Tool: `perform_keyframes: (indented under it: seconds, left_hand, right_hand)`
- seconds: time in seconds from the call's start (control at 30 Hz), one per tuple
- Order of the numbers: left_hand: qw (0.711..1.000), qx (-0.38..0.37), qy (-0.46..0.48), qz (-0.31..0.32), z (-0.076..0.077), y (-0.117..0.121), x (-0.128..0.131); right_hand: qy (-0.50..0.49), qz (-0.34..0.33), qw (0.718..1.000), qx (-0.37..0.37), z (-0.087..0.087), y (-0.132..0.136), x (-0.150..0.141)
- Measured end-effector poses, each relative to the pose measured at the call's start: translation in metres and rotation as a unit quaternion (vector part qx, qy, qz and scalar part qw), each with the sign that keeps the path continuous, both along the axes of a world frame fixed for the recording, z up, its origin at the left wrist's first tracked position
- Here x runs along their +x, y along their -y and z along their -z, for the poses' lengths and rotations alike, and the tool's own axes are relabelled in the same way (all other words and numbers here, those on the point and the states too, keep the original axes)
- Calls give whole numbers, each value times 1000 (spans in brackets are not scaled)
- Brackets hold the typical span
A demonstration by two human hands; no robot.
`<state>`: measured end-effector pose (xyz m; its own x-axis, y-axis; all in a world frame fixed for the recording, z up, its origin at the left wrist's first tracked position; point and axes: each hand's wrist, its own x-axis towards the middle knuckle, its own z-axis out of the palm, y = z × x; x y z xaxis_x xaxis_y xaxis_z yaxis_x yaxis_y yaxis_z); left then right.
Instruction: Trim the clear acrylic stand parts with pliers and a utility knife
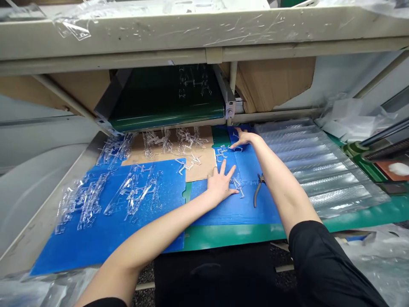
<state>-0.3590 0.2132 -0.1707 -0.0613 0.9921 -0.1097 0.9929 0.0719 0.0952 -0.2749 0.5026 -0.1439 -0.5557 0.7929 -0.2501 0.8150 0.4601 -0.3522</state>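
From where I stand, looking over the worker's shoulder through the head camera, small clear moulded plastic pieces [237, 186] lie just beside the fingertips of the left hand [220, 185]. A second cluster of clear plastic pieces [222, 152] sits between the two hands, and a third [235, 137] lies under the fingers [238, 143] of the right hand [244, 138].

The left arm reaches in from the lower left, its hand open and palm down with the fingers spread, pressed flat on a blue corrugated plastic sheet [223, 211] and gripping nothing. The right arm, in a black sleeve [322, 260], stretches forward with the fingers extended; I cannot tell whether they have hold of a piece. Steel pliers with dark handles [258, 189] lie on the blue sheet just right of the left hand.

Further left, a larger blue plastic board [169, 226] carries heaps of the same clear pieces, and more lie on a brown cardboard sheet [204, 168]. A few sit on a dark green conveyor belt [166, 113] under a pale metal beam [204, 38]. To the right lies a clear ribbed plastic tray [319, 168], its channels holding no visible pieces.
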Motion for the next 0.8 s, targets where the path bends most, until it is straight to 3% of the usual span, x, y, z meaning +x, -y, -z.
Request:
perform_keyframes:
  seconds: [0.13, 0.3, 0.47, 0.63, 0.8]
  left_hand:
    - [999, 22, 38, -5, 0, -16, -8]
    - [995, 17, 74, 68, 3, -16, -6]
    - [987, 14, 103, 120, -1, -12, -6]
    - [980, 35, 129, 149, -34, 8, -37]
    - [985, 56, 108, 122, -89, 69, -110]
  right_hand:
    - [34, -82, 995, -39, 7, 9, -24]
    - [56, -133, 989, -17, 24, 46, -59]
    - [57, -155, 986, 14, 19, 67, -65]
    - [54, -131, 989, 51, -4, 77, -55]
    - [25, -123, 988, 87, -44, 107, -55]
